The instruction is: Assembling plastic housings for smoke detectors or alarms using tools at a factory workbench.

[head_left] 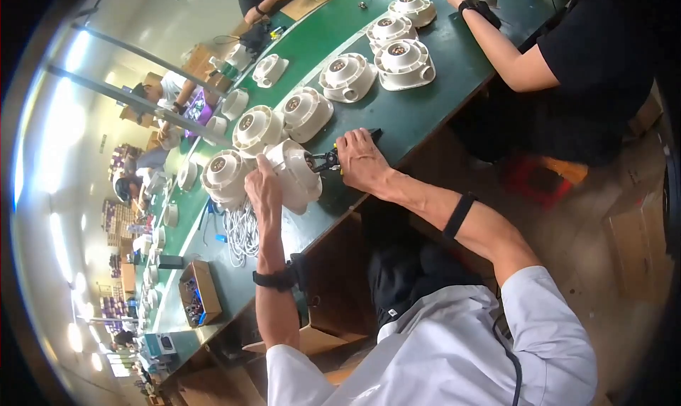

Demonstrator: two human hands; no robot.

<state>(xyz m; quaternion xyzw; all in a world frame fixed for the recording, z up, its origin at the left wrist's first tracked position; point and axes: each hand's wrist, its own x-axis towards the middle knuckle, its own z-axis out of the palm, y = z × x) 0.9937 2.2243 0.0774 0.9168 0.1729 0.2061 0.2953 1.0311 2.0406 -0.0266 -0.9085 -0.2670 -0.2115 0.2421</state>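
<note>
A long green bench [425,115] runs diagonally from lower left to upper right, under bright ceiling lights in a busy workshop with other workers seated along it. At its near left edge sit a small cardboard box of parts [200,291] and a bundle of white cable [242,232]. The left hand [264,187] is closed on the side of a white round fan housing [296,173], holding it tipped on its edge near the bench's front edge, its dark centre hub facing right toward the other hand and its axis lying roughly level. Just behind it a row of similar white housings [257,128] rests flat, hubs facing up, leading away up the bench. The right hand [362,159] is wrapped around the handles of small pliers [328,161], whose tip points left and touches the housing's hub. Farther right, a neighbouring person's forearm [496,47] reaches across the bench.
</note>
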